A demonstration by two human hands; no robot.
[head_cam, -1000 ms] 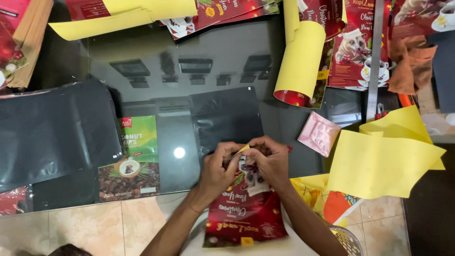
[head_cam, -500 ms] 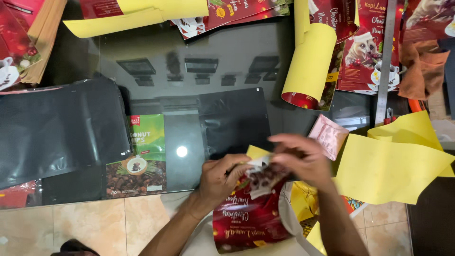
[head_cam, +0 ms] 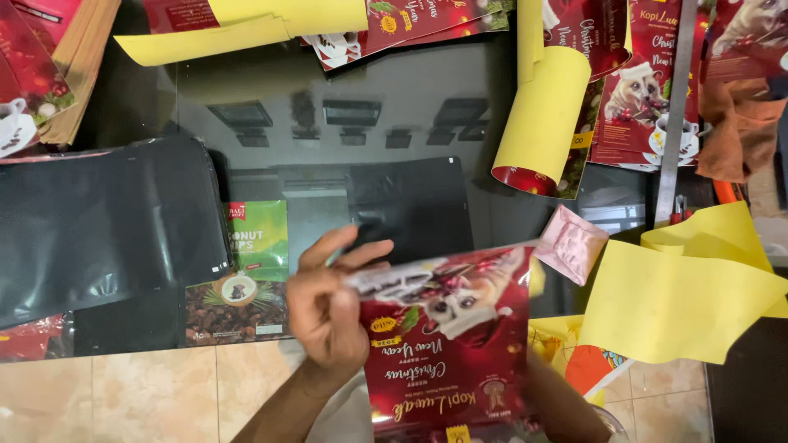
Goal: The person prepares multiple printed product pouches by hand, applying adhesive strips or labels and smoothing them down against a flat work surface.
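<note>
Red glossy pouch (head_cam: 447,336) now hangs in my left hand (head_cam: 328,308), pinched at its upper corner; half a second ago both hands gripped it. My right hand is hidden behind it, grip unknowable. Beyond lie the black pouch (head_cam: 414,205) and green packet (head_cam: 250,271).

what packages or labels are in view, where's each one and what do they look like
Red pouch: bottom centre, flat glossy rectangle with an animal picture, left hand at its top corner.
Green pouch: left of that hand, green above, brown below.
Black pouches: far left, plain stack.
Pink sachet: right of centre, small square.
</note>
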